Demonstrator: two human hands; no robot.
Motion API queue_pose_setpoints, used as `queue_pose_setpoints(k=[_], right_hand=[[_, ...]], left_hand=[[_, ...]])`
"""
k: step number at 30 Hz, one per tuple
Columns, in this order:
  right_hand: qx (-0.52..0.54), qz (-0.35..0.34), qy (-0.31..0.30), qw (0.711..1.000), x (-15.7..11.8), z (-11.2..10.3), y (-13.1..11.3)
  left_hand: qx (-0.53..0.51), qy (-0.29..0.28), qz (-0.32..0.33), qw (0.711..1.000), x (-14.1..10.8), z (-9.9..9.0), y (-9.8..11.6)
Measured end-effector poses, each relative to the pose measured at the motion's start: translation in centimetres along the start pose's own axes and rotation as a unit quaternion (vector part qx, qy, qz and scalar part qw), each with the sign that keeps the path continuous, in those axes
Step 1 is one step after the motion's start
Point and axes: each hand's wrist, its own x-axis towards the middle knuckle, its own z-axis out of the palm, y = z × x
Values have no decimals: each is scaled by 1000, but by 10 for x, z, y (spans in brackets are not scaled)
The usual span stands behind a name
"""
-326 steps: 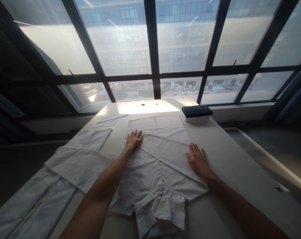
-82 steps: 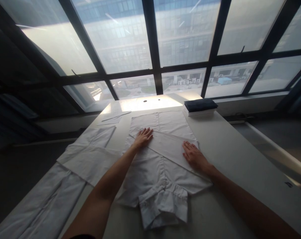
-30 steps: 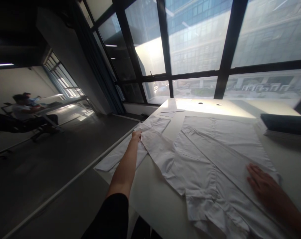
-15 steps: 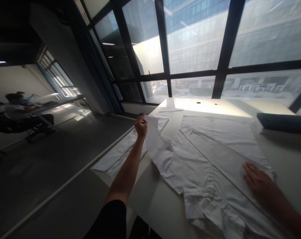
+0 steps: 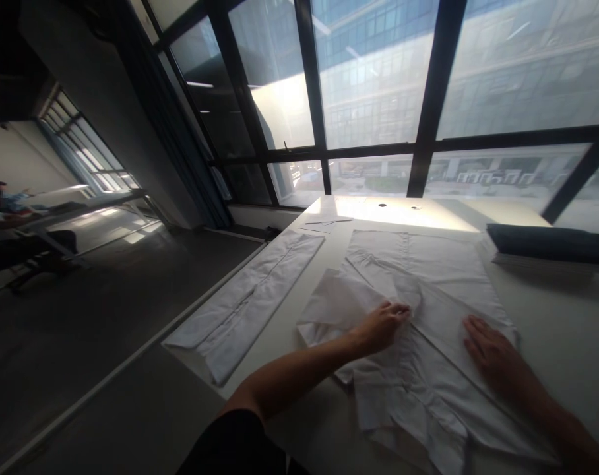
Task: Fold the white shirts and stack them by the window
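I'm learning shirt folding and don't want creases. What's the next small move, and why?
Probably lay the sleeve flat across the white shirt: the left hand pinches its cloth over the shirt's middle, the sleeve looks bunched, and the right hand rests palm-down opposite.

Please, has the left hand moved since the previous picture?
Yes. Against the white table, the left hand has moved right, from near the folded garment to over the shirt.
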Motion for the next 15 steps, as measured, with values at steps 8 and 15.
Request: queue_pose_setpoints(k=[8,15], right_hand=[[151,49,-9,987,26,-44,-56],[155,128,-75,977,83,-55,-137]], left_hand=[[-3,-21,14,1000,-15,24,3],[37,-11,55,998,-16,40,5]])
